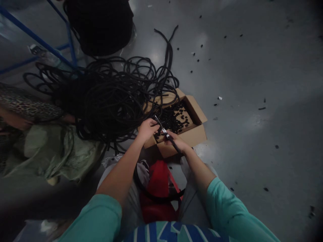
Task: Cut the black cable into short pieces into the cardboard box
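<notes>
My right hand (176,140) is closed around scissors (164,131) with bright metal blades and a dark handle. The blades point up and left, over the near-left side of an open cardboard box (193,138). Just left of the blades is my left hand (148,129), thumb and fingers pinched together; what lies between them is too small to make out. Many short black cut pieces (176,119) lie in the box. A black tube (157,199) curves in a loop below my hands, between my knees; its upper ends are hidden.
A big tangle of black tubing (113,97) spreads left of the box, partly over its flap. Behind it stand a large black coil (101,27) and a blue metal frame (37,35). Another person's patterned sleeve (27,102) is at left. Black scraps dot the grey floor (252,84).
</notes>
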Motion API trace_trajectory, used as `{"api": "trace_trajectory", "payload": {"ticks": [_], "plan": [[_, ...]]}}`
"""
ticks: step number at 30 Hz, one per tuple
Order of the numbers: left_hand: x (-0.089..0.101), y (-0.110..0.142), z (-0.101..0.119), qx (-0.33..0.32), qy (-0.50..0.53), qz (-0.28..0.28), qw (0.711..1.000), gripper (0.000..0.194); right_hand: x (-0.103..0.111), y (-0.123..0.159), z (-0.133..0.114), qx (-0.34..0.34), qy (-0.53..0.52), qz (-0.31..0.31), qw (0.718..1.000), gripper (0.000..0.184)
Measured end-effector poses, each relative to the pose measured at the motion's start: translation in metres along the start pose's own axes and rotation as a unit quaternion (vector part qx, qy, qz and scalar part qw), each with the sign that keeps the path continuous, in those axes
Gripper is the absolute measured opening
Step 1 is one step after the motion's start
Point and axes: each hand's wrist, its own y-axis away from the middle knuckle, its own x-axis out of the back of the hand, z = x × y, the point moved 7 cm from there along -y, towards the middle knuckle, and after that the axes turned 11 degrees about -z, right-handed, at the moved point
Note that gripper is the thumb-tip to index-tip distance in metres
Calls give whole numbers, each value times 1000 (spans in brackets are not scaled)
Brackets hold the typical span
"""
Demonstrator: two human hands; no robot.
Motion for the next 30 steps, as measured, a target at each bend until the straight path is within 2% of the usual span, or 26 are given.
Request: {"api": "trace_trajectory", "payload": {"ticks": [7,14,22,27,30], "plan": [[0,0,0,12,-11,-2,1000,13,2,1,0,3,34,0,999,53],[2,0,1,15,-47,-25,998,12,1,1,6,-29,6,0,1000,52],[7,0,1,21,-27,-30,999,10,3,1,5,-31,53,61,996,45],[12,-3,7,-49,-96,-26,994,19,7,1,4,-20,64,89,994,43],[13,-5,7,-67,-168,-24,983,18,5,2,9,-46,23,56,997,47]]}}
